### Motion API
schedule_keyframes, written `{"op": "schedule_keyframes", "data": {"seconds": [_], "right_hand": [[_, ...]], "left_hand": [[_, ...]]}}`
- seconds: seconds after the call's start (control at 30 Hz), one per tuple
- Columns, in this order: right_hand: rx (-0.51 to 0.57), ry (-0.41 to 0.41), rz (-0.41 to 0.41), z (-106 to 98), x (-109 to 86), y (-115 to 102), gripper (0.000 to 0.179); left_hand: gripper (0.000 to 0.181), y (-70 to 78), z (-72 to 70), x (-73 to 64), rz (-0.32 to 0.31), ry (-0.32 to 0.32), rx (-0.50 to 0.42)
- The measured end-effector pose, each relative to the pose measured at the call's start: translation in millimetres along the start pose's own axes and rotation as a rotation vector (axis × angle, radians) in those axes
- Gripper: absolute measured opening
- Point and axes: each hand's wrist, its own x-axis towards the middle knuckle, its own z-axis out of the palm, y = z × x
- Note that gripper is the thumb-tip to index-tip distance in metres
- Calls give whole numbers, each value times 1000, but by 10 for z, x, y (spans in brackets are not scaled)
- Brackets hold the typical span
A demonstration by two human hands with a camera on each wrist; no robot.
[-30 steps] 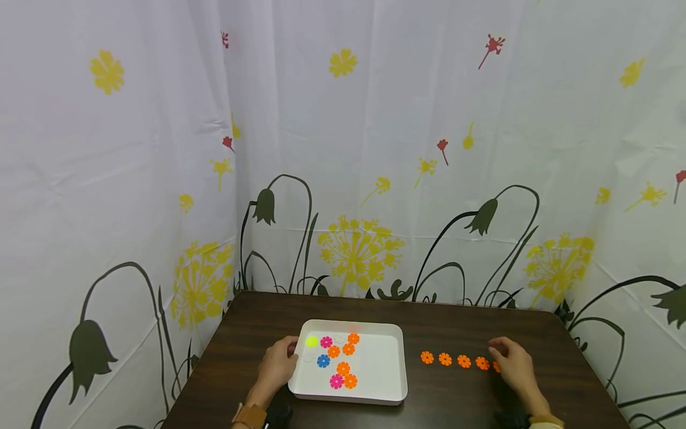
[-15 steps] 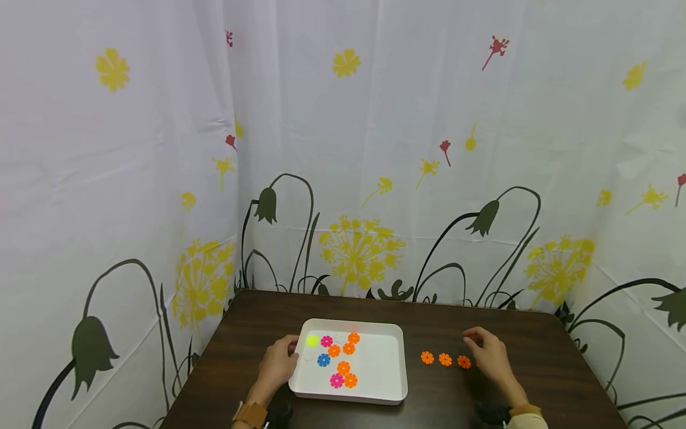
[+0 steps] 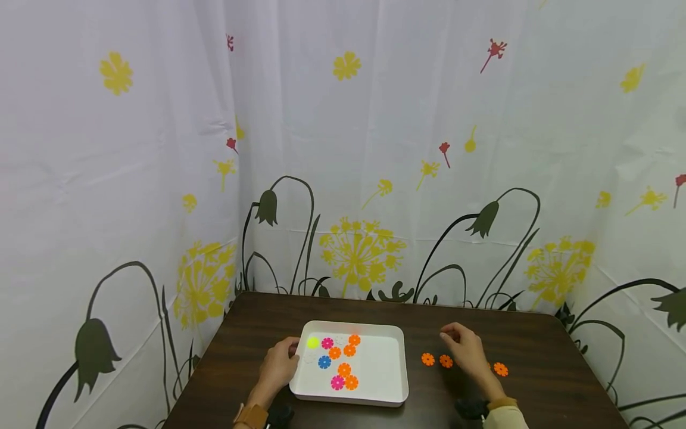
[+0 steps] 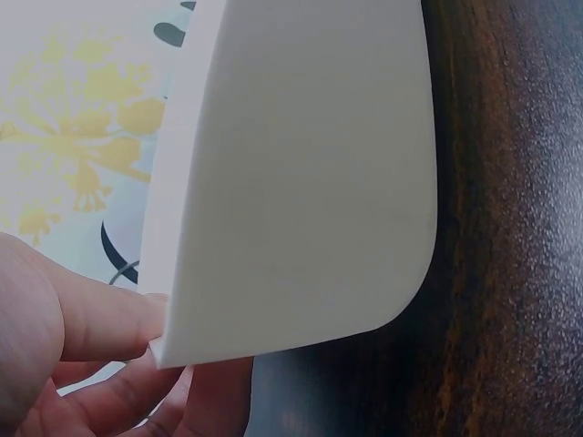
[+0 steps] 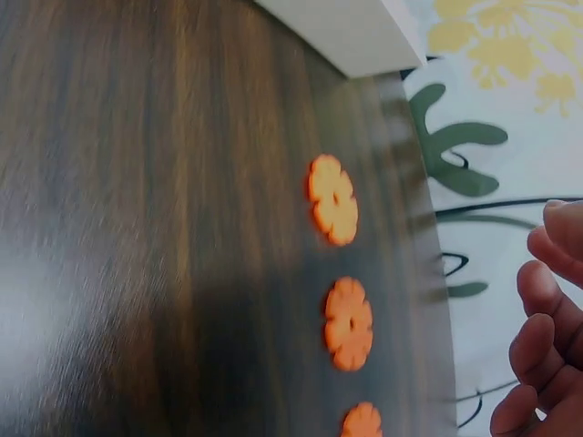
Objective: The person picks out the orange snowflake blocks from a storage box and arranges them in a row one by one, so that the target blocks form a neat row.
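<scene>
My left hand [image 3: 278,364] pinches the left rim of a white plastic tray [image 3: 380,364], thumb on one side and fingers on the other in the left wrist view. In the tray lie several small flower-shaped discs: orange, pink, a blue disc [image 3: 324,361], a yellow disc [image 3: 313,342] and pale ones. My right hand [image 3: 465,348] hovers over a row of orange flower discs [image 3: 446,361] to the right of the tray. Its fingers are loosely bent and hold nothing in the right wrist view, where an orange disc [image 5: 349,324] lies flat on the wood. The hand's forearm hides part of the row.
Everything rests on a dark brown wooden table [image 3: 257,319]. Behind it hangs a white curtain [image 3: 343,149] printed with yellow, red and green flowers. The last visible orange disc of the row [image 3: 501,369] lies right of the right wrist.
My right hand has moved left along the row, away from its right end, uncovering the disc there. The left hand stays on the tray, and the discs in it look unmoved.
</scene>
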Motion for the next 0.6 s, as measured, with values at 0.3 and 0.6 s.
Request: {"op": "schedule_keyframes", "data": {"seconds": [0.3,0.6], "right_hand": [[23,-27,-20,159,95,-172,15],[61,-63,-86,403,158,-398,8]], "left_hand": [[38,19,-3,-23,-7,9,7],[39,23,1,-41,2,21,-4]]}}
